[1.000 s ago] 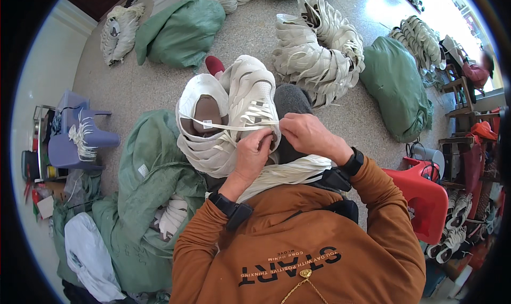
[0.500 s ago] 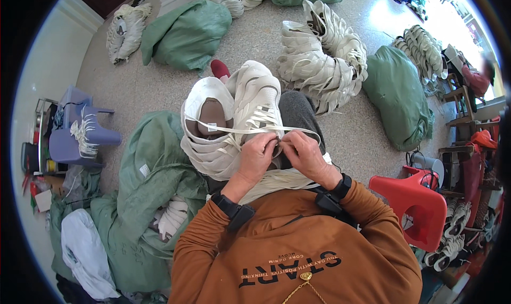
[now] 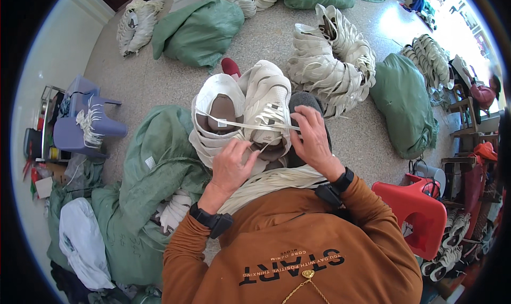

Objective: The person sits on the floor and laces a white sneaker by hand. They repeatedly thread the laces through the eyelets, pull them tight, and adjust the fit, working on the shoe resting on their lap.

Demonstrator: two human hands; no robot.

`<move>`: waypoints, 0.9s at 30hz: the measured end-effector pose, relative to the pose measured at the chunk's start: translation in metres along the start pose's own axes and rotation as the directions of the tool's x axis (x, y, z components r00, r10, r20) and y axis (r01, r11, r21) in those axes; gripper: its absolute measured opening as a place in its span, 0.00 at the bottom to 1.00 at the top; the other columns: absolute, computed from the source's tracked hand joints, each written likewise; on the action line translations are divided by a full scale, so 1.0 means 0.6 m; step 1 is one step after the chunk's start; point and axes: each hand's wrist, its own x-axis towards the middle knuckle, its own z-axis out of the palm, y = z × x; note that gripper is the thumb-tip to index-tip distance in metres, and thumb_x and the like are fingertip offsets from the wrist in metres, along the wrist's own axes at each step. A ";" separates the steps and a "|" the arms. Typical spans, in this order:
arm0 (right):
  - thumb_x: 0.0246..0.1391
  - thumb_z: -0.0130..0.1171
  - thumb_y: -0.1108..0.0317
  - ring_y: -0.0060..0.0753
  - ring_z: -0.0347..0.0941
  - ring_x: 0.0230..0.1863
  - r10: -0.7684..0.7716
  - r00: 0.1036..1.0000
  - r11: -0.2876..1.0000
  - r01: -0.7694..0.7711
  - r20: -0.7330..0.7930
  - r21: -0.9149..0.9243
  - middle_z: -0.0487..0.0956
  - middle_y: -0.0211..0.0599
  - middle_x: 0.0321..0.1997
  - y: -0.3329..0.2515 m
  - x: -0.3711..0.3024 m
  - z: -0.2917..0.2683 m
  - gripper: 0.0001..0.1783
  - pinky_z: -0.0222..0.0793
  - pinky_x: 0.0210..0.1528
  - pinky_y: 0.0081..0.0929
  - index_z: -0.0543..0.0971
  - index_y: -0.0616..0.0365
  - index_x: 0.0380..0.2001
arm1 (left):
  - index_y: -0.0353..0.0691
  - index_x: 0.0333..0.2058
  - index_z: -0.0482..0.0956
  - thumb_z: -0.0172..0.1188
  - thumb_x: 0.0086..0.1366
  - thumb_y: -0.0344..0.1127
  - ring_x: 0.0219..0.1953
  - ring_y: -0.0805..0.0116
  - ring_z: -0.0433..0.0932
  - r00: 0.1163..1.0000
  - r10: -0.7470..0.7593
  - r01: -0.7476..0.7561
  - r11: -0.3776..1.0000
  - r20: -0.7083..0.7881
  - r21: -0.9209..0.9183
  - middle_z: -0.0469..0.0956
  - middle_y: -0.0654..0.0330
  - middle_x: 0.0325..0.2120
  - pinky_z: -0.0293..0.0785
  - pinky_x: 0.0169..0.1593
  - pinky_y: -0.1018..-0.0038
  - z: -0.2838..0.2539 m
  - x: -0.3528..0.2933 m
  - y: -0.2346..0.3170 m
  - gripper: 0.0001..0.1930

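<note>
A white sneaker [image 3: 270, 99] with its toe pointing away rests on my lap, its laces partly threaded through the eyelets. Beside it on the left is a nested stack of white shoe uppers [image 3: 205, 139], the top one showing a brown insole. My left hand [image 3: 233, 164] pinches a white shoelace near the sneaker's brown opening. At the sneaker's right edge, the fingers of my right hand [image 3: 314, 140] are curled on the lace that stretches across the tongue. A bundle of loose white laces [image 3: 277, 182] lies across my lap, close to both wrists.
Green sacks [image 3: 199, 32] lie on the speckled floor, one more [image 3: 407, 107] at the right. A curved row of nested shoes [image 3: 330, 64] stands ahead. A purple stool [image 3: 80, 128] holding laces is on the left, a red stool [image 3: 412, 208] on the right.
My hands have moved apart from their meeting point over the laces. The left went down and left, the right slightly up and right. More of the shoe's opening shows now.
</note>
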 end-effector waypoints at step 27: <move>0.65 0.58 0.68 0.20 0.72 0.23 0.312 0.805 0.757 -0.531 0.504 0.379 0.78 0.28 0.25 0.018 -0.010 -0.019 0.09 0.68 0.26 0.20 0.80 0.63 0.36 | 0.44 0.36 0.79 0.70 0.55 0.33 0.37 0.63 0.74 0.913 0.360 -0.332 0.929 -0.189 0.167 0.74 0.64 0.32 0.63 0.56 0.56 0.039 0.042 -0.001 0.11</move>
